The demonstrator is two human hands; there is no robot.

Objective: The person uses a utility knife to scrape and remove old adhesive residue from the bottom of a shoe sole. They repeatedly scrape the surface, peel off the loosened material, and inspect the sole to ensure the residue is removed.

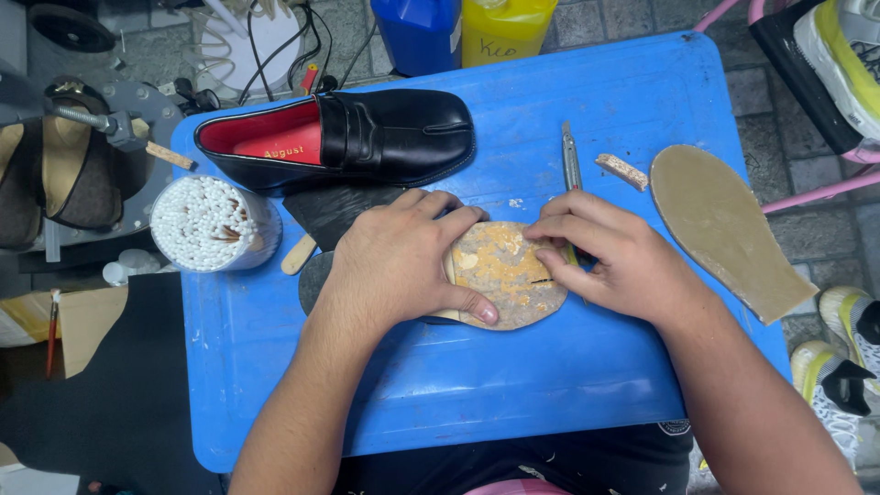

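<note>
Left hand (399,266) lies flat, fingers spread, pressing down on a worn sole piece (504,275) with yellowish glue residue; thumb hooks over its near edge. Right hand (614,257) is curled tight around a utility knife (571,165), grip narrow, the metal handle sticking out away from the person. The blade end is hidden under the fingers, seemingly at the sole piece's right edge. The sole piece lies mid-bench, partly over a dark shoe part (316,280) that peeks out left of the left hand.

Around: black loafer (367,137) with red lining on its side at the far edge of the blue bench (458,385). Black rubber sheet (330,211) just beside it. Tub of cotton swabs (211,225) at left, a wooden stick (298,255) next to it. Tan insole (724,229) at right, well apart from the hands; small cork block (621,170) near the knife handle. Blue and yellow jugs (458,27) past the far edge. Sneakers (843,367) on the floor at right.

Risk, as a judgement: left fingertips sit close to the cutting line, so a slip of the blade toward them could nick them. The glue crust may snag the blade and make it jump. The sole piece rests on an uneven part beneath, so it could rock or shift if the pressing hand eases.
</note>
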